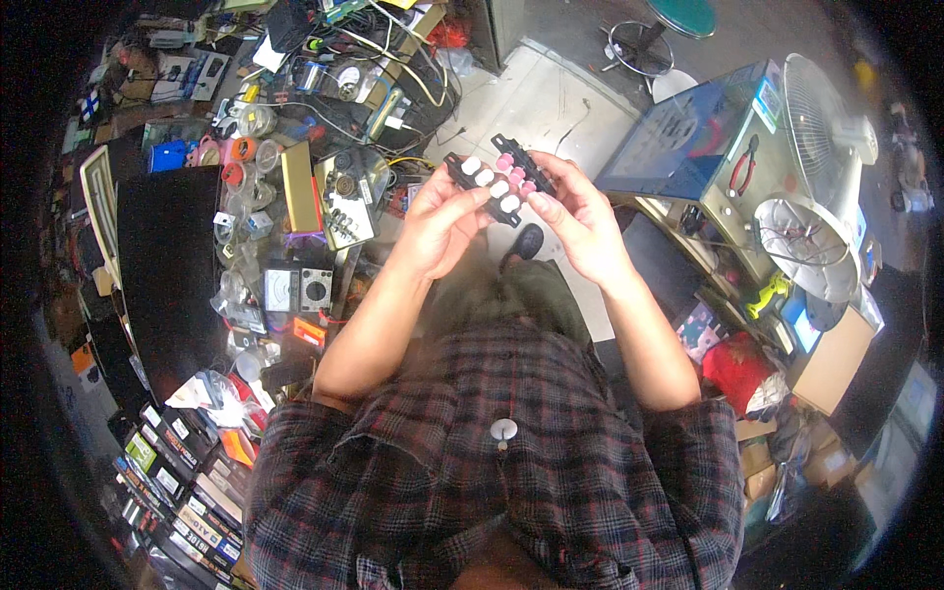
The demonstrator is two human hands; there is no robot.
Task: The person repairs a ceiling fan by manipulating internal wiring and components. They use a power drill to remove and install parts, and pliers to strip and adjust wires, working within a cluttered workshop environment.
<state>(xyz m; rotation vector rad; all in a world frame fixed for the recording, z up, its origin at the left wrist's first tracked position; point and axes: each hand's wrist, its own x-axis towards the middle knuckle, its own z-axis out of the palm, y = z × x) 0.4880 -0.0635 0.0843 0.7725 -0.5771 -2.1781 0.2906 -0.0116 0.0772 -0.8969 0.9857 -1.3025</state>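
Observation:
Above the floor in front of my body, my left hand [439, 224] grips a black push-button strip with white buttons [486, 180], thumb on its near side. My right hand [584, 222] holds a similar black push-button strip with pink buttons [509, 163] at its right end. The two strips sit side by side and slanted, with black mounting tabs at their ends. Their button faces point up. Whether the strips touch each other I cannot tell. Most of my fingertips are hidden beneath them.
Jars, cables and an analog multimeter [298, 291] crowd the bench at the left, with stacked boxes [187, 492] nearer. At the right stand a glass-topped cabinet [678, 133] bearing red pliers [744, 165], and a fan [814, 118]. A green stool [682, 16] is beyond.

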